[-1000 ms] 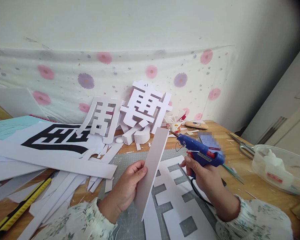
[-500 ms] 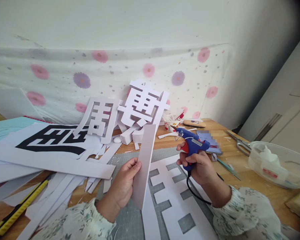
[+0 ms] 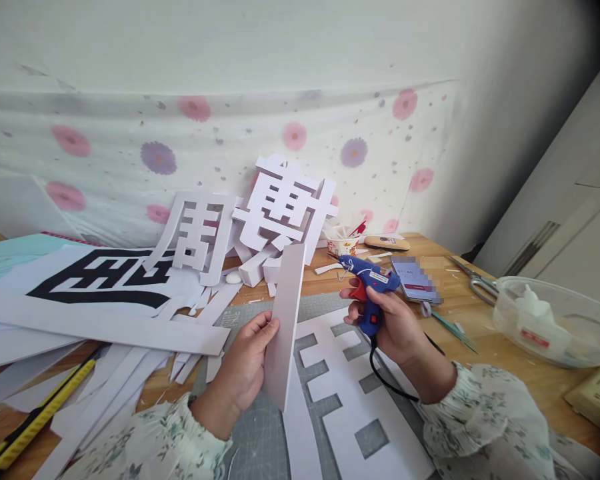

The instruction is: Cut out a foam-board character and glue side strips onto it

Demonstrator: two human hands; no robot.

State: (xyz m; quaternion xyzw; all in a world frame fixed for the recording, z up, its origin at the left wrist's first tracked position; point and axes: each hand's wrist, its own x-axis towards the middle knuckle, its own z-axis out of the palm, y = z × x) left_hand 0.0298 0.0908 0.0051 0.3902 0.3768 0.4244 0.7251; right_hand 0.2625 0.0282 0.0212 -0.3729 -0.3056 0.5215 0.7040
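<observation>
My left hand (image 3: 247,360) pinches a white foam board strip (image 3: 286,313) by its left edge and holds it upright, its long face toward the left. In my right hand (image 3: 395,320) is a blue hot glue gun (image 3: 373,287) with a red trigger; its nozzle points up and left, apart from the strip. The index finger is near the trigger, and a black cord hangs from the handle. Below both hands, a white cut-out character (image 3: 350,400) with square notches lies flat on a grey cutting mat (image 3: 260,427).
Finished white characters (image 3: 285,200) lean against the flowered wall cover. Printed paper (image 3: 105,280), board offcuts (image 3: 105,393) and a yellow cutter (image 3: 45,413) lie left. A phone (image 3: 415,280), tweezers (image 3: 455,331), scissors (image 3: 480,283) and a clear plastic tub (image 3: 560,327) are right.
The glue gun has moved slightly left and turned, so its handle's red switch now shows. More of the phone is uncovered. My left hand keeps its hold on the strip.
</observation>
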